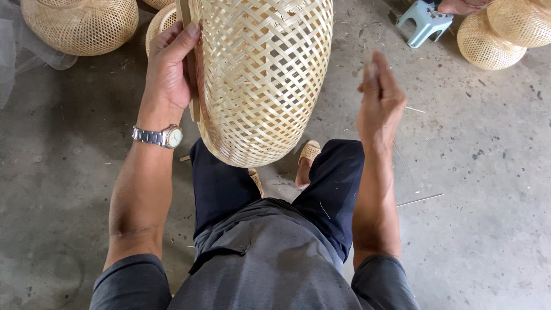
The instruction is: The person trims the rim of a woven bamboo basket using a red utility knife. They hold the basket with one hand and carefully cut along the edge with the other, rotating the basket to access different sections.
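Note:
A large woven bamboo basket (264, 74) hangs in front of me above my knees, its rounded bottom pointing down. My left hand (169, 69) grips its left side, thumb pressed along a flat bamboo stick (194, 103) held against the weave. My right hand (379, 95) is raised to the right of the basket, apart from it, fingers pinched together and blurred; whether a thin strip sits between them I cannot tell. A wristwatch (158, 136) is on my left wrist.
Finished woven baskets lie on the concrete floor at top left (80, 23) and top right (493, 40). A small light-blue plastic stool (423, 22) stands at the top, with another person's hand (459, 6) by it. Thin bamboo slivers (419, 200) lie scattered on the floor.

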